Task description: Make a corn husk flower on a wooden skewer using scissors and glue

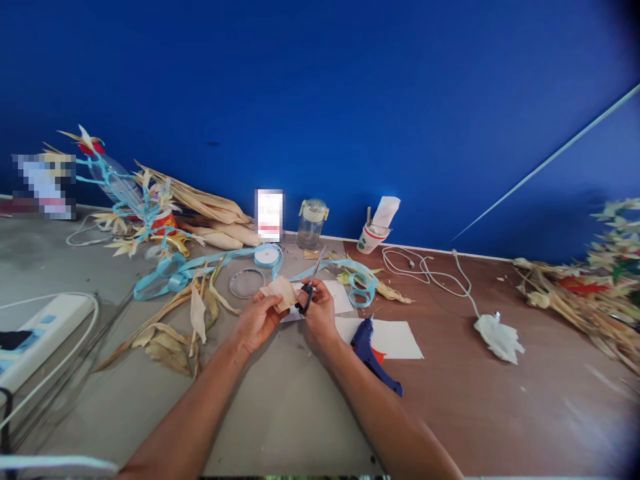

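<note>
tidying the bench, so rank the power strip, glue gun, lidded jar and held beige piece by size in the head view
1. Power strip, cut off by the left edge
2. Glue gun
3. Lidded jar and beige piece: too alike to rank; the left hand partly covers the latter

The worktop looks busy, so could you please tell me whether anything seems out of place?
The light-blue ribbon looks untidy: it trails in loose loops to both sides of the white spool rather than lying wound. The glue gun also lies on its side, partly over a white sheet.
</note>
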